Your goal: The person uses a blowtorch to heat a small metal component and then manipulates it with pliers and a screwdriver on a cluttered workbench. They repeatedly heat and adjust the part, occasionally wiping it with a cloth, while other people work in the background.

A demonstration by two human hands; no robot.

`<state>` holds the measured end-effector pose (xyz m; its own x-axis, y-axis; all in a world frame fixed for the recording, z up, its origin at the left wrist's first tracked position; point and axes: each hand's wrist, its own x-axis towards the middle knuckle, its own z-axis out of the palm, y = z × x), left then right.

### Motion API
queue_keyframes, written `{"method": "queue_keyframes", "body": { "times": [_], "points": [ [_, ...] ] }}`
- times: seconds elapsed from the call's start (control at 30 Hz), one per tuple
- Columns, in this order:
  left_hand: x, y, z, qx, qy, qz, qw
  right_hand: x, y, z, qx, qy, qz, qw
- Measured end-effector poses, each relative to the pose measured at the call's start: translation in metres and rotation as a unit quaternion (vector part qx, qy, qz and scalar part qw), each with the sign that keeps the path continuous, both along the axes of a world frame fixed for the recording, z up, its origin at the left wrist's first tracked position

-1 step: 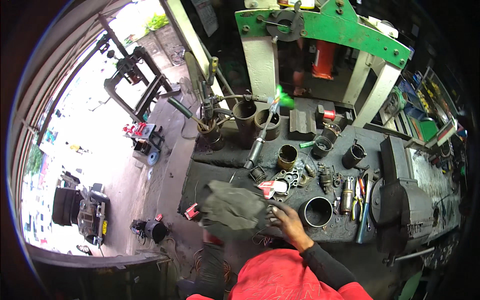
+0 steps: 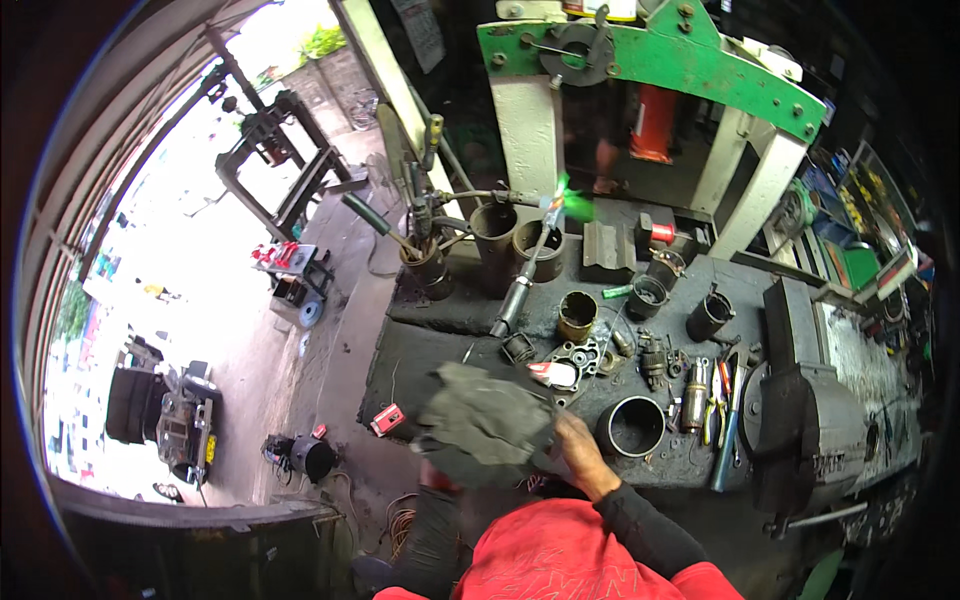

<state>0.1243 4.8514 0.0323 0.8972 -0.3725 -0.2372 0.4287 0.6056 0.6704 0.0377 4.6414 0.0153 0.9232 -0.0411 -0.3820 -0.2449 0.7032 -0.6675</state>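
Observation:
A crumpled dark grey cloth bundle (image 2: 482,418) hangs over the front left part of the black workbench (image 2: 395,365). My right hand (image 2: 582,457) grips its right edge, with fingertips partly hidden. My left hand (image 2: 437,473) is under its lower left side, fingers hidden by the bundle. Just left of it lies a small red box (image 2: 387,420). Behind it are a grey metal housing plate (image 2: 582,356) and a red-and-white packet (image 2: 545,371). An open metal cylinder (image 2: 634,425) stands right of my right hand, near pliers (image 2: 712,405) and a long blue-handled tool (image 2: 727,450).
A green-and-white press frame (image 2: 650,55) rises behind several metal cans (image 2: 492,232), with part of a person (image 2: 604,160) beyond it. A machine (image 2: 815,420) occupies the bench's right. On the left floor are a small table (image 2: 285,258), a motor (image 2: 310,458) and machinery (image 2: 180,430).
Both hands and the cloth bundle have moved a little to the right. My right hand's fingers are now more hidden behind the bundle's edge.

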Motion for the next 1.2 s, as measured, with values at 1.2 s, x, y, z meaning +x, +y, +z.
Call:
{"method": "queue_keyframes", "body": {
  "times": [1.2],
  "points": [
    [0.102,-0.001,0.036,0.493,-0.399,-0.062,0.770,0.139,-0.091,0.056,-0.345,-0.004,-0.217,0.913]
  ]
}}
